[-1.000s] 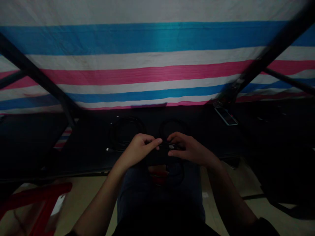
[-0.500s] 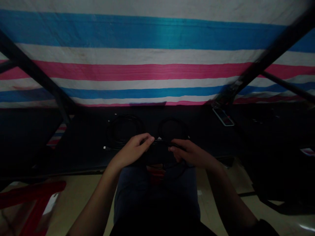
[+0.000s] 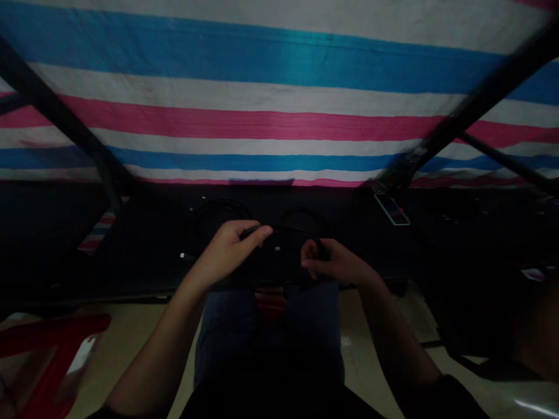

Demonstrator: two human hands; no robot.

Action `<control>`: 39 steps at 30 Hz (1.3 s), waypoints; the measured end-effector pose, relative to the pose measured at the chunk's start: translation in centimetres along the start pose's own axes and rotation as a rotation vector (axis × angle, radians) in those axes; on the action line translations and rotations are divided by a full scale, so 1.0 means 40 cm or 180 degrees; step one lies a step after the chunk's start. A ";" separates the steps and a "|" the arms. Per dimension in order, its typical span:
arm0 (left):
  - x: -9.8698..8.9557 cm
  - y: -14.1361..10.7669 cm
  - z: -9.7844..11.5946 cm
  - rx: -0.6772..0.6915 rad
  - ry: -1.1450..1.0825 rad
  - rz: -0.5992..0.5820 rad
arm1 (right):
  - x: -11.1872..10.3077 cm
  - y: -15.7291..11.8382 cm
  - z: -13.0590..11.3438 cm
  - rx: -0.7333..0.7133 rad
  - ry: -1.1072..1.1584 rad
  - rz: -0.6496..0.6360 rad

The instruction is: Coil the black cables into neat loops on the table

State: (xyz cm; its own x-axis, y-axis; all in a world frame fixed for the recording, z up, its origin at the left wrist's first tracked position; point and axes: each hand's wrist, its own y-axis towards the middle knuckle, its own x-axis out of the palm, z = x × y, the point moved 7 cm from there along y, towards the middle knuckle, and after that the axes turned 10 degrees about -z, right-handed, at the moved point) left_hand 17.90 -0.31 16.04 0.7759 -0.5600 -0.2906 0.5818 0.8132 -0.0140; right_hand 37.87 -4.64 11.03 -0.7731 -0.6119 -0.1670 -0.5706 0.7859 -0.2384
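L hand (image 3: pixel 233 247) now fwd, fingers (image 3: pixel 261 233) pinching cable (image 3: pixel 290 228).

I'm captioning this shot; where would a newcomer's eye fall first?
The blue, pink and white striped sheet stands out first, behind the dark table. Below it, mid-picture, the left hand and right hand hold a black cable. A pale-rimmed phone lies to their right.

Looks like a makeshift workplace: dim, closed off at the far side by striped sheeting (image 3: pixel 279 58), framed by dark bars (image 3: pixel 61 110) left and right, furnished with a black desk (image 3: pixel 144 250) bearing coiled cables (image 3: pixel 229 203).
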 end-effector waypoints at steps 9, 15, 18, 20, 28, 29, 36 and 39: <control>0.089 0.138 -0.194 -0.0645 -0.2056 0.0883 | -0.074 -0.041 0.214 -0.0618 0.1861 0.2214; 0.156 0.238 -0.296 -0.0980 0.0435 0.0710 | -0.256 -0.048 0.307 -0.0400 0.1352 0.3327; 0.150 0.243 -0.313 -0.1007 0.1081 0.0814 | -0.309 -0.014 0.348 -0.0284 0.1112 0.3309; 0.144 0.240 -0.318 -0.1044 0.1533 0.0851 | -0.329 0.007 0.369 -0.0202 0.0921 0.3292; 0.155 0.237 -0.321 -0.1079 0.2539 0.0736 | -0.370 0.016 0.388 -0.0086 0.0222 0.3489; 0.158 0.236 -0.319 -0.1083 0.2604 0.0726 | -0.374 0.011 0.385 -0.0073 0.0146 0.3538; 0.146 0.221 -0.311 -0.1098 0.2720 0.0766 | -0.333 -0.067 0.322 -0.0068 -0.0189 0.3749; 0.105 0.231 -0.311 -0.0976 0.2578 0.0820 | -0.239 -0.107 0.278 -0.0116 -0.0201 0.3814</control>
State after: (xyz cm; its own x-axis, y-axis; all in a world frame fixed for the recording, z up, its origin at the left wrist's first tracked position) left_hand 23.50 6.79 2.81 0.3961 -0.1661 -0.9031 0.2333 0.9694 -0.0759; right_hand 50.80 -3.15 2.99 -0.8034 0.5077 -0.3111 0.4940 0.8600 0.1277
